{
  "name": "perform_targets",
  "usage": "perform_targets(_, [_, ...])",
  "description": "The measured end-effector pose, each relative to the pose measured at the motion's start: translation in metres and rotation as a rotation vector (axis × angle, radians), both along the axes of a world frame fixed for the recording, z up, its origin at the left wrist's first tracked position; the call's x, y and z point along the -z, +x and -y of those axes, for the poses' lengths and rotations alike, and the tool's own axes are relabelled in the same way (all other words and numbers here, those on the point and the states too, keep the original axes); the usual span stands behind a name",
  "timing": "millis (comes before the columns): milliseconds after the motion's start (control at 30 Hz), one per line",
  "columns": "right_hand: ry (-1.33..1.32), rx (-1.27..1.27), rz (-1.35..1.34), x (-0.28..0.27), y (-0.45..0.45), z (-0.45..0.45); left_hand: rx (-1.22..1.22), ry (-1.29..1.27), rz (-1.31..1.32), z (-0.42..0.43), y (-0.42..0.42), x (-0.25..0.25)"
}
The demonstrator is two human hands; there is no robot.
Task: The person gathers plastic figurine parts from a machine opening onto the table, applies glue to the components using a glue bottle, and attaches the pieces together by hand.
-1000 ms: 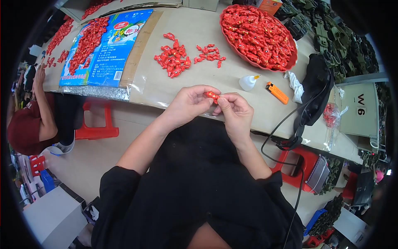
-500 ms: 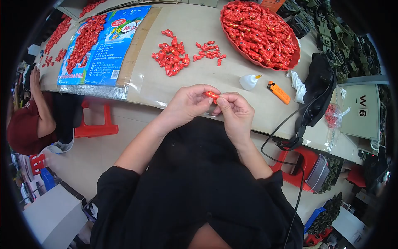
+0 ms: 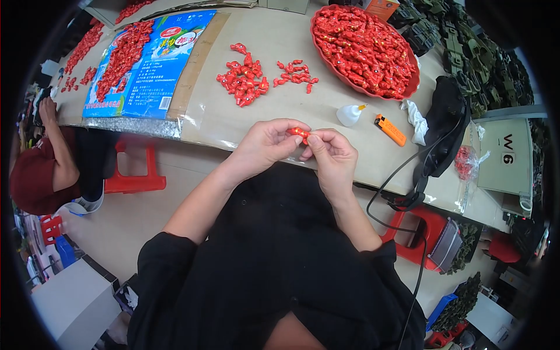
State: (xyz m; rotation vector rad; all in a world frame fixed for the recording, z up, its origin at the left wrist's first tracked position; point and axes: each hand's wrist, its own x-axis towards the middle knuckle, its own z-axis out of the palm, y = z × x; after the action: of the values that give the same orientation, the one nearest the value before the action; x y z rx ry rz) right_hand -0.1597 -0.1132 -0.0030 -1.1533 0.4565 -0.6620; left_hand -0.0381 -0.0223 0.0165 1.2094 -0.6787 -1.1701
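A small shiny red piece with gold marks (image 3: 300, 132) is pinched between my two hands at the table's front edge. My left hand (image 3: 269, 142) grips its left end with thumb and fingers. Its right end lies in the closed fingertips of my right hand (image 3: 333, 150), which partly hide it. Beyond my hands lie a loose pile of similar red pieces (image 3: 243, 79) and a smaller cluster of red parts (image 3: 296, 76). A red scalloped bowl (image 3: 415, 88) heaped with such pieces stands at the back right. To the right of my hands sits a white glue bottle (image 3: 349, 115) with a yellowish tip.
An orange lighter (image 3: 391, 130), crumpled white tissue (image 3: 416, 122) and a black bag with a cord (image 3: 446, 125) are on the right. At left, more red pieces cover a blue printed cardboard sheet (image 3: 153, 76). A co-worker's arm (image 3: 63, 146) reaches the table at far left.
Both my hands keep nearly the same grip on the red piece. The view has shifted very slightly, and the co-worker's hand at far left has moved a little.
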Motion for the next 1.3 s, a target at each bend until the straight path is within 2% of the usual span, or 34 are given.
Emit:
perform_targets(833, [-0.037, -0.015, -0.004, 0.004, 0.0, 0.001, 0.004, -0.032, 0.003, 0.002, -0.001, 0.004])
perform_targets(933, [-0.009, -0.046, 0.07, 0.004, 0.0, 0.002, 0.017, -0.074, -0.082, 0.001, -0.001, -0.003])
perform_targets(1033, [-0.013, -0.02, 0.128, 0.006, -0.002, 0.0, 0.021, -0.186, 0.083, -0.001, 0.006, 0.011])
perform_targets(1300, [-0.107, 0.001, 0.167, 0.006, -0.003, -0.003, -0.012, -0.288, -0.035, -0.004, 0.001, 0.014])
